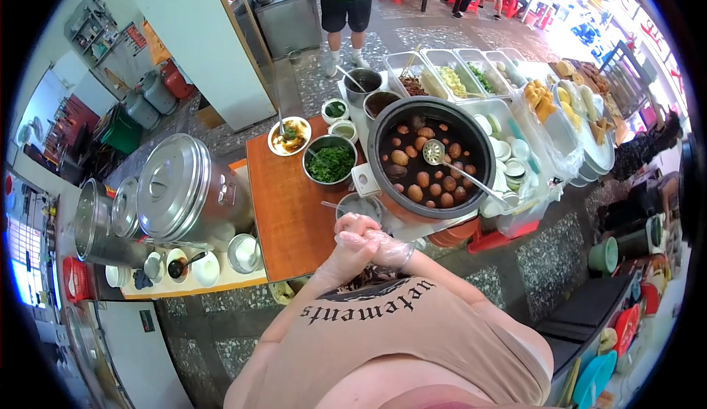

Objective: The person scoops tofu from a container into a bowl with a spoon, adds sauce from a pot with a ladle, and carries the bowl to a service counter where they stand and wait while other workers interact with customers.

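My left hand [347,253] and my right hand [386,247] are clasped together in front of my chest, in clear thin plastic gloves. Their fingers are folded against each other, and no object shows between them; the palms are hidden. Just beyond them is a clear container [360,206] on the counter's near side. Ahead to the right stands a big dark pot [377,140] of brown eggs in dark broth, a slotted ladle [434,152] lying across it. A metal bowl of chopped greens [329,163] sits left of the pot, near a bowl of food with a spoon [290,136].
Trays of toppings [451,79] line the far side, with stacked white dishes [508,162] right of the pot. At left, a large lidded steel pot [177,188] stands by a dark ladle in a bowl [179,264]. A person in black shorts [346,12] stands beyond the counter.
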Action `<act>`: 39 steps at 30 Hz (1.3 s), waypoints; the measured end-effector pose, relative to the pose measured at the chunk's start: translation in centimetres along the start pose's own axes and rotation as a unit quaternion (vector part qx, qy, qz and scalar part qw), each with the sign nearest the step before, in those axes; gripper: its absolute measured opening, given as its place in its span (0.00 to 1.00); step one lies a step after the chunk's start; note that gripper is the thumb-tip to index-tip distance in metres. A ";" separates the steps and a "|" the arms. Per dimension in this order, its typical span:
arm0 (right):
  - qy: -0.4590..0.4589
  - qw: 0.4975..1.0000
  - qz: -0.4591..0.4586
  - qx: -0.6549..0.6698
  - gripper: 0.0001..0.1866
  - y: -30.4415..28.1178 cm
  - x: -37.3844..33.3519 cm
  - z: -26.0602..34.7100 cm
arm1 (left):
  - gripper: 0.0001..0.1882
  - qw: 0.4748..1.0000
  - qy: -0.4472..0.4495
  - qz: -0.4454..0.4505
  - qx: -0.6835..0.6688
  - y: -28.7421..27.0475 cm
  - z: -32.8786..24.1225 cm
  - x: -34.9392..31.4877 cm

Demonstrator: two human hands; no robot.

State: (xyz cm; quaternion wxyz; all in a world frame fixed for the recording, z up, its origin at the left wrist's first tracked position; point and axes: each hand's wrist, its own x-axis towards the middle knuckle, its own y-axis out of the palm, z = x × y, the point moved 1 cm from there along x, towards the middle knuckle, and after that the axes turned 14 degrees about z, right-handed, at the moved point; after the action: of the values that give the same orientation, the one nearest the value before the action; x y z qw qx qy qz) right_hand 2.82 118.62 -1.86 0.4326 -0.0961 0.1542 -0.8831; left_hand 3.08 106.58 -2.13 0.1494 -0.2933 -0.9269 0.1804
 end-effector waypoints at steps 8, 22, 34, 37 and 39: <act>0.005 1.000 0.016 0.001 0.13 -0.7 -0.5 1.4 | 0.20 0.993 -0.054 0.070 -0.080 -0.3 -0.5 -0.3; 0.126 0.991 -0.040 -0.004 0.19 -1.5 -1.5 1.6 | 0.32 0.978 -0.101 0.182 -0.001 -2.5 -1.6 0.1; 0.012 0.897 -0.068 0.437 0.22 -1.6 -0.7 3.8 | 0.16 0.838 -0.144 0.073 -0.521 -1.4 -0.5 0.5; 0.057 0.893 -0.090 0.437 0.15 -1.2 -0.3 2.9 | 0.14 0.867 -0.170 0.098 -0.457 -1.1 0.0 0.4; 0.111 0.890 -0.111 0.428 0.12 -0.8 0.0 2.4 | 0.13 0.912 -0.153 0.106 -0.365 -0.8 0.0 0.4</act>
State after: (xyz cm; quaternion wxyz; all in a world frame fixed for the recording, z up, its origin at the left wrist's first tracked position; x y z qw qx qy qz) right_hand 2.99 118.64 0.69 0.3109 0.1808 -0.2037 -0.9106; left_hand 2.40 106.22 -1.70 -0.1317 -0.3931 -0.9030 -0.1128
